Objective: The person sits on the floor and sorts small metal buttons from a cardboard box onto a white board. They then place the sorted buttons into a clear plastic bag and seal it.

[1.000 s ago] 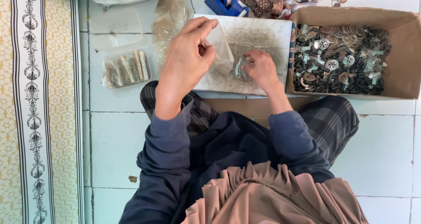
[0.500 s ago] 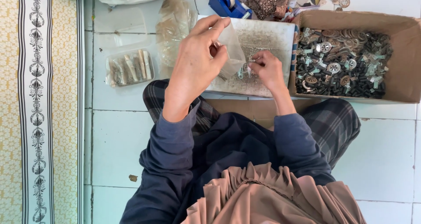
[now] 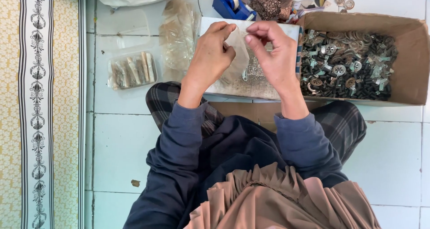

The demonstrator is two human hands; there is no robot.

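Observation:
My left hand [image 3: 209,54] and my right hand [image 3: 273,54] are raised together over a white tray [image 3: 251,83]. Both pinch the top edge of a small clear plastic bag [image 3: 237,54] that hangs between them. Small metal parts [image 3: 245,74] show at the bag's lower end or just behind it on the tray; I cannot tell which. My thumbs and forefingers are closed on the bag's rim.
A cardboard box [image 3: 410,72] full of small metal and black hardware pieces [image 3: 347,67] stands to the right. A blue tape dispenser [image 3: 233,2] lies at the top. Clear bags [image 3: 179,38] and a filled clear packet [image 3: 132,70] lie on the tiled floor at left, beside a patterned rug [image 3: 36,108].
My right hand has lifted off the tray and come up to the bag. Both hands now hold its top edge, where before only my left held it.

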